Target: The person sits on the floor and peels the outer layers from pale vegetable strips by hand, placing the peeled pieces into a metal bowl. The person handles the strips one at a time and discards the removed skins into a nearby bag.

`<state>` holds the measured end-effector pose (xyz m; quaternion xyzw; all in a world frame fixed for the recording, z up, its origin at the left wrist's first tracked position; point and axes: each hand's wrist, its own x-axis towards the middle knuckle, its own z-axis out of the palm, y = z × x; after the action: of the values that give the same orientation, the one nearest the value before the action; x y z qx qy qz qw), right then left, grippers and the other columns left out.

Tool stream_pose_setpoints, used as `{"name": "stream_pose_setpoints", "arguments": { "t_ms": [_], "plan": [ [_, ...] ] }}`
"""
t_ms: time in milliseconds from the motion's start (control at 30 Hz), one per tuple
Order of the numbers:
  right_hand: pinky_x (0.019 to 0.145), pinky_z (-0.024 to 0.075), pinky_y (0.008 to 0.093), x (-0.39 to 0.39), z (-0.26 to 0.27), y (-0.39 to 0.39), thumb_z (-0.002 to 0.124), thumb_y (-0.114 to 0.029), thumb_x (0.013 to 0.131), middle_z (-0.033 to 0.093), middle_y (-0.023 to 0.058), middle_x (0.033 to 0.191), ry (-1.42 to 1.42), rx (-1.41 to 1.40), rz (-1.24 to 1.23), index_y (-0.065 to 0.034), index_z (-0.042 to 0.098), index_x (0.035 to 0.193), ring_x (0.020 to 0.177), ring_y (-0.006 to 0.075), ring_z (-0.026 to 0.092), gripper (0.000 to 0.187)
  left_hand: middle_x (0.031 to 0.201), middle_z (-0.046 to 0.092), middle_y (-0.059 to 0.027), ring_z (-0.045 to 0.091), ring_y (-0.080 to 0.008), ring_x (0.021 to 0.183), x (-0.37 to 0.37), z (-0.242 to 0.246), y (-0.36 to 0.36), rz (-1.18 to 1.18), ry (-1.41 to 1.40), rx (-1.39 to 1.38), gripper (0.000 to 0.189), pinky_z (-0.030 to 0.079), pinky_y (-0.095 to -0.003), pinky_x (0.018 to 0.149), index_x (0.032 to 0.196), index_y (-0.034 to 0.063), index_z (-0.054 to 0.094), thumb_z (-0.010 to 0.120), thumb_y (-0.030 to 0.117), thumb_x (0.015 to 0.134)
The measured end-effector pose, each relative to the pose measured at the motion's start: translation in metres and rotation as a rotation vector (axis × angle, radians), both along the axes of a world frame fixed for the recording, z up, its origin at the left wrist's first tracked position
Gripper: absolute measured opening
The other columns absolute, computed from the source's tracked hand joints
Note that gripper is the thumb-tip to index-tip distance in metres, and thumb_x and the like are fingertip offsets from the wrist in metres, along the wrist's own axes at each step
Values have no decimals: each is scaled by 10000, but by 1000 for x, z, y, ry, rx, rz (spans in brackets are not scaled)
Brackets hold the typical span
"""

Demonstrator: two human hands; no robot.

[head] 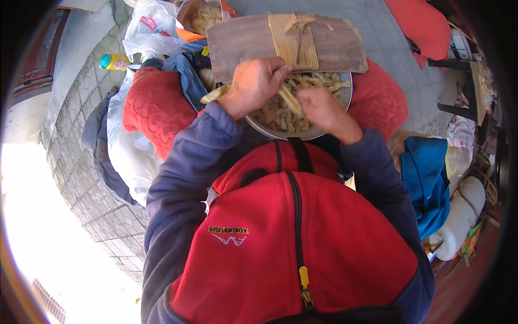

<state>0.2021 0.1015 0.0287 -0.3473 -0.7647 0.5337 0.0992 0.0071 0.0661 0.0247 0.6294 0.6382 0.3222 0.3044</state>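
Note:
Over a metal basin (345, 93) of cut, pale yellowish dried pieces (292, 120), both hands work close together. My left hand (259, 85) is closed around a pale dried strip (290, 100), which sticks out towards the right. Another pale end (214, 94) shows at the left wrist; whether it is the same strip is hidden. My right hand (327, 110), slightly blurred, has its fingers curled at the strip's lower end. Beyond the hands, a dark wooden board (243, 44) lies across the basin's far side. On it sits a lighter wooden block (283, 40) with a thin metal piece (300, 46).
Red cloth covers both knees (158, 105). At the far left stand plastic bags (151, 28), a yellow bottle (119, 62) and an orange-edged container (190, 36) of pale flakes. A blue cloth (425, 182) and white plastic container (461, 218) are on the right.

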Motion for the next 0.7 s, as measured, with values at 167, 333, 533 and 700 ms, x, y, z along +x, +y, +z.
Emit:
{"name": "stream_pose_setpoints", "arguments": {
  "t_ms": [167,333,533,700],
  "plan": [
    [572,427,227,-1,60,-29,592,-92,949,570,-52,682,434,-567,-122,-43,713,1060,637,11,486,171,665,598,-6,528,-71,593,27,5,-7,-45,-904,-223,416,432,-255,521,847,12,655,497,354,1022],
    [608,451,199,0,27,5,555,-41,958,629,-32,783,386,-143,-357,-40,691,1134,670,34,517,222,676,495,37,395,-45,507,52,27,-24,-12,-1132,-283,264,331,-204,458,1040,35,608,501,275,1015],
    [596,503,298,-5,-2,2,584,-45,910,687,94,758,161,393,-430,-113,700,1122,643,191,653,251,724,516,35,409,-33,523,54,12,-25,54,-1144,-422,176,317,-197,442,1118,62,581,574,146,964],
    [627,520,374,-7,5,7,620,-63,846,677,130,782,116,642,-377,-122,708,1074,719,339,656,251,726,522,50,402,-20,539,46,-11,-24,-28,-1348,-557,116,295,-177,452,1053,76,591,576,153,968]
  ]
}}
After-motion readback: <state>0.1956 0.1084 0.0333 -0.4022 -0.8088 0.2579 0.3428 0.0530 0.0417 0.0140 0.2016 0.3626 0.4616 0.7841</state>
